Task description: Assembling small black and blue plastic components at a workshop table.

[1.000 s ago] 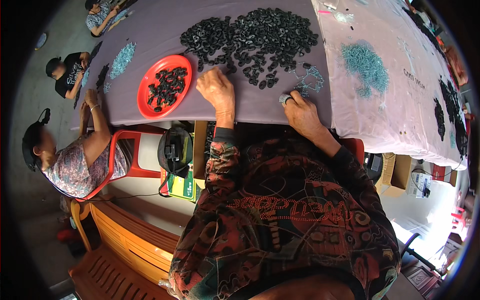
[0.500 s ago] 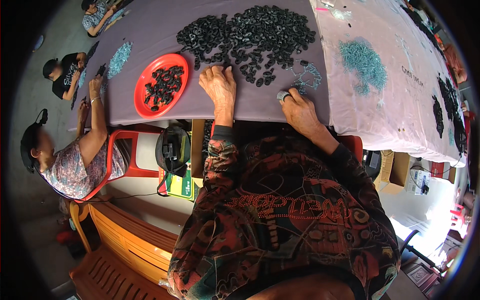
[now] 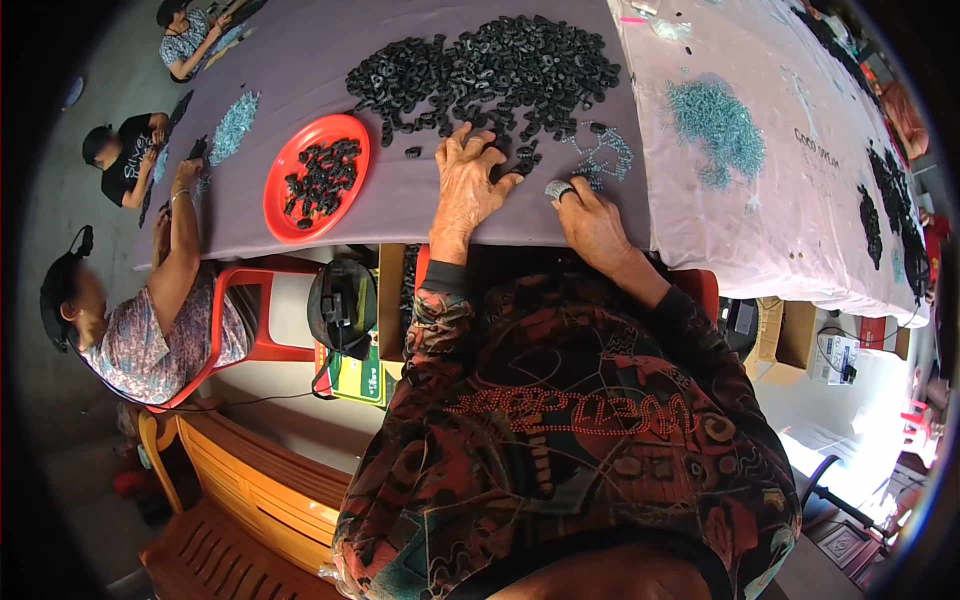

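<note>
My left hand [image 3: 468, 185] rests on the purple-grey cloth with its fingers spread. Its fingertips reach the near edge of a big pile of small black plastic parts [image 3: 535, 70], and a few black parts lie by its thumb. To its right, my right hand [image 3: 597, 222] is low over the cloth, fingers curled together. A grey covering [image 3: 558, 189] wraps one of its fingertips; whatever those fingers may hold is too small to make out. Just beyond lie loose bluish metallic pieces [image 3: 608, 152]. Left of my hands, a red oval plate [image 3: 275, 190] holds more black parts.
A mound of bluish metallic pieces [image 3: 714, 130] lies on the pale pink cloth [image 3: 800, 215] at right; a smaller heap [image 3: 234, 127] is at far left. A person in a patterned top [image 3: 150, 335] works at the left edge. A red chair [image 3: 262, 300] and black bag [image 3: 343, 308] stand below.
My left hand has moved right and spread its fingers at the pile's near edge. A single black part now lies apart near the plate. My right hand has barely shifted.
</note>
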`<state>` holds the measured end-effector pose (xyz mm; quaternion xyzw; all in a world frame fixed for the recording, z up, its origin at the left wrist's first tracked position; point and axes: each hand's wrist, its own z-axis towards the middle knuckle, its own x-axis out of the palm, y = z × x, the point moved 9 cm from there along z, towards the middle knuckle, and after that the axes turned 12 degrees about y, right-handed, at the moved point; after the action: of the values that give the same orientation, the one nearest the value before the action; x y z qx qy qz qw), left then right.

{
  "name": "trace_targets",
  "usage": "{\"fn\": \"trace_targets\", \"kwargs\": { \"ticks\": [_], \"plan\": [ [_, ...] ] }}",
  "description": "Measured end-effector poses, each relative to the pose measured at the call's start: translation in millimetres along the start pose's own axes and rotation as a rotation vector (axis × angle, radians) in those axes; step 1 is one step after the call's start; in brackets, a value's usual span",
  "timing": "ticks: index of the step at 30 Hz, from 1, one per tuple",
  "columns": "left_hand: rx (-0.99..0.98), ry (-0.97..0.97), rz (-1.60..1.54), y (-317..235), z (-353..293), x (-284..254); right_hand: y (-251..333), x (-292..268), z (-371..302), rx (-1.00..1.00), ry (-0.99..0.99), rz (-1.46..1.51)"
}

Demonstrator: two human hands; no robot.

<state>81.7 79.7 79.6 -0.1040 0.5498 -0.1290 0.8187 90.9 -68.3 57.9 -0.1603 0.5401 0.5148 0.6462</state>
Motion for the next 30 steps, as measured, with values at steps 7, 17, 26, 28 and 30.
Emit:
{"fn": "trace_targets", "kwargs": {
  "ticks": [7,17,26,28,30],
  "plan": [
    [0.015,-0.045,-0.160,-8.1,3.5,-9.4,0.8,-3.8,-0.7,0.002,-0.025,0.013],
    [0.056,-0.088,-1.487,-12.9,9.2,-15.7,-2.8,-10.9,-2.1,0.026,-0.090,0.069],
    [0.085,0.056,-1.648,-36.1,11.7,-3.2,0.6,-15.1,-2.9,0.005,-0.132,0.019],
    [0.119,0.075,-1.650,-41.3,11.7,-3.4,-0.4,-14.3,-2.9,0.003,-0.119,0.036],
    [0.132,0.095,-1.640,-46.1,11.4,-4.2,-0.4,-14.7,-3.0,0.002,-0.122,0.050]
  ]
}}
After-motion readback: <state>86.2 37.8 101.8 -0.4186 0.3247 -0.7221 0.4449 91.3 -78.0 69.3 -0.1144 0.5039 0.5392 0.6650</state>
